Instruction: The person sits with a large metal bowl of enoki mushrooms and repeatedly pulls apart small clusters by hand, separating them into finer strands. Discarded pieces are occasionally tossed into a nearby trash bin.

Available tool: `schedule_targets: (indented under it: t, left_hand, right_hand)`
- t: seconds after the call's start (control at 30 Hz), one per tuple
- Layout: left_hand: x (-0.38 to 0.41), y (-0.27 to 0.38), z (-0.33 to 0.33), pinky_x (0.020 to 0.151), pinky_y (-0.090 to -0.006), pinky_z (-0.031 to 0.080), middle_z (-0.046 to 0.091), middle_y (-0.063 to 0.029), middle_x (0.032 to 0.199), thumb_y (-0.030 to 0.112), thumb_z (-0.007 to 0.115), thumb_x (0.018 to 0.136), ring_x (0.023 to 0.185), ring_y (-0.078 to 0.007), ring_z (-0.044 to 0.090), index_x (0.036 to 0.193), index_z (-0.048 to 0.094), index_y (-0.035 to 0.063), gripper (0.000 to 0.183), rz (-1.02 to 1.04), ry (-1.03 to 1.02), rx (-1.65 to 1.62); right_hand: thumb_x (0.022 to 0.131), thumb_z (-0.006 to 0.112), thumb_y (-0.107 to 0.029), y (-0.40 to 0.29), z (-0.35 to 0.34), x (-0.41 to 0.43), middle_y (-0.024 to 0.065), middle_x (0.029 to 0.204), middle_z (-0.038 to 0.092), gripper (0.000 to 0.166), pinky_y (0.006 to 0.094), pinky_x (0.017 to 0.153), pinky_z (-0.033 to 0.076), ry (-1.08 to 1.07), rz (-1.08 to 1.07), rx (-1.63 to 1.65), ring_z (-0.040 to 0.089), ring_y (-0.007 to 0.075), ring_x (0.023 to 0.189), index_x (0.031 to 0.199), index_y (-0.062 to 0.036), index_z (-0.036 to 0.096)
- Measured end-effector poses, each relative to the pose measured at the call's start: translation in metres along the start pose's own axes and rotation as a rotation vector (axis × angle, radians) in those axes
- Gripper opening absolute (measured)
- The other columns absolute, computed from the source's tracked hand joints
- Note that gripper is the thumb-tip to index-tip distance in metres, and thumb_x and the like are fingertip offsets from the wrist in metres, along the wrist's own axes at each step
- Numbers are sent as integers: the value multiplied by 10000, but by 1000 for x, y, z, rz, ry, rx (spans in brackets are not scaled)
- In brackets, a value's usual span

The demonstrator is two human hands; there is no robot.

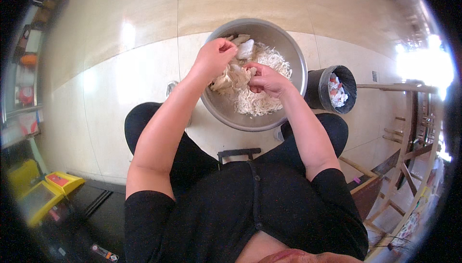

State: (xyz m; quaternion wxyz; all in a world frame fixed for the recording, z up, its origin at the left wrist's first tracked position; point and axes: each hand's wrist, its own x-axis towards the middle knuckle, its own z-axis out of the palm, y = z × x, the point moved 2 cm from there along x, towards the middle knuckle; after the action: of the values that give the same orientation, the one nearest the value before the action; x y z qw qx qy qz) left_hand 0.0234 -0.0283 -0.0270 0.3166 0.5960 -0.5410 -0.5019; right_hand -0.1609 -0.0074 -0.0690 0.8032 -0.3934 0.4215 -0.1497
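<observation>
A wide grey metal basin (299, 75) stands on the floor between my knees. Thin white shreds (258, 102) of food lie in a heap along its right and near side. To the left are larger limp beige pieces (231, 81) that look like mushroom, with a whitish piece (246, 49) behind. My right hand (269, 81) pinches a torn pale piece (251, 72) above the heap. Just beyond it, my left hand (217, 56) hovers over the basin's left side, fingers curled close together. Whether anything small sits between those fingertips is hidden.
A black bin (317, 89) holding crumpled white and reddish waste leans close to the basin's right. Wooden furniture frames (408, 133) line the right edge. At lower left sits a yellow-rimmed container (65, 182) near a black surface (97, 200). Pale floor tiles (115, 118) surround me.
</observation>
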Motion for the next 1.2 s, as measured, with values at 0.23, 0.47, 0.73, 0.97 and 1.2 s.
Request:
schedule_targets:
  t: [0.23,0.47,0.73,0.97,1.2]
  left_hand:
    - [-1,-12,23,652,-307,462,562,-31,903,265,518,892,752,-152,545,1001,523,60,233,-440,-144,-591]
    - [-2,-8,28,670,-276,480,558,-35,893,182,508,900,773,-120,540,1017,510,44,181,-277,-81,-618]
    - [7,-27,21,660,-284,480,546,-40,829,215,451,924,711,-123,531,972,504,48,182,-208,-19,-553]
    - [6,-23,23,614,-277,491,561,-28,781,220,526,889,679,-111,533,974,535,25,213,-218,-111,-364]
    - [5,-28,26,600,-259,488,600,-44,841,185,592,845,698,-116,566,1007,561,21,233,-176,-150,-464]
  right_hand:
    - [741,510,44,-19,-1,-7,22,812,559,432,222,559,466,24,-257,248,549,90,639,1150,-74,433]
    - [801,573,-56,-18,18,1,101,963,582,392,305,649,522,55,-240,345,612,182,816,1164,-76,426]
    - [834,516,-12,-11,11,10,123,989,561,302,366,741,529,175,-195,400,590,206,845,1126,-57,457]
    - [804,491,37,-14,5,2,111,1028,550,332,363,736,519,141,-217,413,580,207,859,1121,-54,464]
    - [778,493,41,-14,10,5,96,1015,553,431,325,668,513,54,-203,350,584,197,825,1195,-61,450]
